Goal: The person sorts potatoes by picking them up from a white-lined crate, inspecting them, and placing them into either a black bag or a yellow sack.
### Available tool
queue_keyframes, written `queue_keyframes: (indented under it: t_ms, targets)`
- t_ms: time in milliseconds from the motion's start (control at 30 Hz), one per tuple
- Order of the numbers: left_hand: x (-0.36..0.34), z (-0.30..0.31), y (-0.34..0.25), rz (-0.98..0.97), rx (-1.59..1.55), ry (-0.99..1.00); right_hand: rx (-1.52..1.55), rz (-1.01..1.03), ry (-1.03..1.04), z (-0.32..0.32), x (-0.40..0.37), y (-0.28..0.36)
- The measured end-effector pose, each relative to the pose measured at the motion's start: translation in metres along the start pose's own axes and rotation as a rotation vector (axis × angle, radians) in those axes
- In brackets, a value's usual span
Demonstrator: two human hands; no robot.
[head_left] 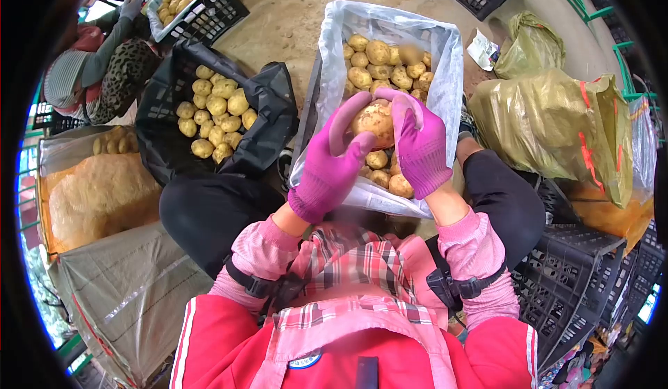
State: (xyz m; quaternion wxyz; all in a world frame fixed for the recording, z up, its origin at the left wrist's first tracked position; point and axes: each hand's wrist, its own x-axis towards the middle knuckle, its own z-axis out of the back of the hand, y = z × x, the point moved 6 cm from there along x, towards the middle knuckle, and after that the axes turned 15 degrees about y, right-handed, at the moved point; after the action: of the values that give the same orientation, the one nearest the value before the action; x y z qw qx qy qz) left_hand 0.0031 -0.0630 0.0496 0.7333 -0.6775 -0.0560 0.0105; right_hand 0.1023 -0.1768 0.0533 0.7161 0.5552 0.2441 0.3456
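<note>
1 large potato [374, 123] held above a white-lined crate [447, 58]
The left hand [330, 163] curls around the potato's 9 o'clock side and the right hand [423, 145] around its 3 o'clock side, both gripping it. Loose potatoes [379, 53] lie in the crate towards 12 o'clock; a potato-filled black bag [277, 104] sits at 9 o'clock, an olive sack [543, 121] at 3 o'clock.

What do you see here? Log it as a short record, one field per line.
Held item: large potato
Left hand: magenta glove, gripping the potato's left side
Right hand: magenta glove, on its right side
Below hands: white-lined crate holding more potatoes
Left: black-lined container, also holding potatoes
Right: yellowish sack
Upper left: another person
</note>
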Motion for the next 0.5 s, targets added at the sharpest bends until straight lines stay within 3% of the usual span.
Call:
queue_keyframes:
  t_ms: [167,200,233,267,400,500]
  targets:
    - [0.003,0.003,-0.002,0.044,-0.511,-0.030,0.173,0.040,0.064,0.005,0.004,-0.002]
    - [0.004,0.005,-0.001,0.036,-0.439,-0.009,0.234,0.056,0.088,0.004,0.004,0.002]
    - [0.004,0.008,0.005,0.030,-0.368,0.009,-0.008,0.070,0.073,0.001,0.003,0.013]
    - [0.003,0.009,0.009,0.028,-0.296,0.030,-0.005,0.072,0.073,-0.002,0.004,0.012]
    - [0.001,-0.001,0.006,0.081,-0.518,-0.001,0.081,0.031,-0.014,-0.001,0.002,0.003]
    - [0.002,-0.004,0.009,0.020,-0.314,0.055,0.093,-0.019,-0.152,0.010,0.005,-0.004]
